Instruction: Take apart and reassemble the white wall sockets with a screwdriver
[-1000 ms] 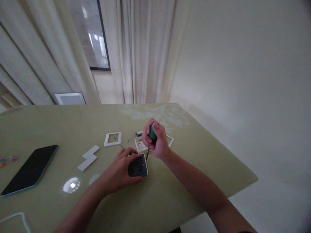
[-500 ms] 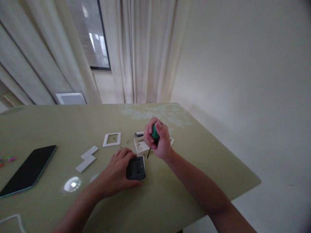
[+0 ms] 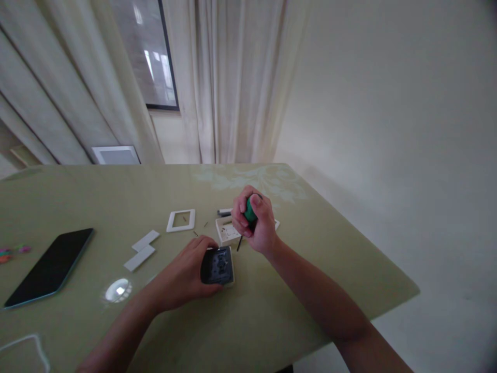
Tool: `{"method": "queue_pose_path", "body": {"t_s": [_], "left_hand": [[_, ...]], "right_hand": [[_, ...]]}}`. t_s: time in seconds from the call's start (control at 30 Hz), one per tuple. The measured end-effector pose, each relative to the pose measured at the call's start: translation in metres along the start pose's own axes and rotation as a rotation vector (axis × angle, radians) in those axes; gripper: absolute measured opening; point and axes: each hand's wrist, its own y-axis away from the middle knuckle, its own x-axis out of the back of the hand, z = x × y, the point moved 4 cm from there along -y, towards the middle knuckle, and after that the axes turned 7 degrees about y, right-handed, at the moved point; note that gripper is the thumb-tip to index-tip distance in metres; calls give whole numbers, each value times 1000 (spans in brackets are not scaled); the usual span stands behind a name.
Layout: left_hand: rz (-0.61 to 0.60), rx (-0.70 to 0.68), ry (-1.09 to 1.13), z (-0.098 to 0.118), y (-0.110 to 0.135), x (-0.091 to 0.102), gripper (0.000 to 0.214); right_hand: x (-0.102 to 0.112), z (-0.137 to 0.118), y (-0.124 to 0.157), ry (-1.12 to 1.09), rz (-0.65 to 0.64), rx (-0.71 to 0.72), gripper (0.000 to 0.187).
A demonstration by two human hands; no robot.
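Observation:
My left hand [image 3: 190,270] grips a small dark, square electrical module with a pale rim, likely a wall switch body [image 3: 218,267], by its left side, near the table's front. A screwdriver with a green handle [image 3: 250,211] is wrapped in the fist of my right hand [image 3: 258,220]. Its thin dark shaft points down and slightly left, its tip apart from the switch body, up and to the right of it. Behind the shaft sits an open white box [image 3: 226,232], partly covered by my right hand.
A white square frame [image 3: 180,220], small screws [image 3: 195,233] and two white strips [image 3: 140,257] lie on the green table [image 3: 272,321]. To the left are a dark tablet [image 3: 50,267], small coloured pieces [image 3: 24,248] and a white cable [image 3: 37,339]. A wall stands beyond the table's right edge.
The switch body is tilted a little differently in my left hand. My right hand keeps the screwdriver in nearly the same place. The whole view has shifted slightly.

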Motion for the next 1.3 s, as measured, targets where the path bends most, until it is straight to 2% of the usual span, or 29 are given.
{"method": "queue_pose_path", "body": {"t_s": [0.33, 0.73, 1.03, 1.3], "left_hand": [[1, 11, 64, -4, -2, 1, 62], [15, -19, -60, -1, -1, 1, 54], [27, -44, -4, -5, -1, -2, 56], [26, -70, -11, -1, -2, -2, 52]], "right_hand": [[-3, 5, 5, -23, -6, -28, 42], [-6, 23, 10, -21, 6, -80, 44], [-3, 33, 11, 5, 37, -107, 44], [-2, 28, 10, -20, 30, -96, 44]]}}
